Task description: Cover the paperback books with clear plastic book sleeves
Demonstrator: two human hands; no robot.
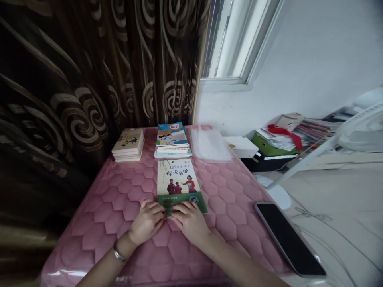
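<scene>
A booklet (176,189) with a pale upper cover, a green lower band and drawn figures lies flat on the pink quilted table cover (119,215). At its lower left corner, my left hand (149,220) is closed, fingers curled against the near edge; a metal bracelet circles that wrist. My right hand (190,222) grips the same edge further right, its fingers over the green band. Both thumbs are close together at the edge, and the fingertips underneath are hidden. Just beyond the booklet stands a stack of textbooks (172,137) with a blue top cover.
Left of the textbooks is a stack of beige books (128,145); right of them lie clear plastic covers (211,143). A black phone (290,239) rests at the right edge. A patterned curtain (125,63) hangs behind; a white fan (317,159) stands on the right.
</scene>
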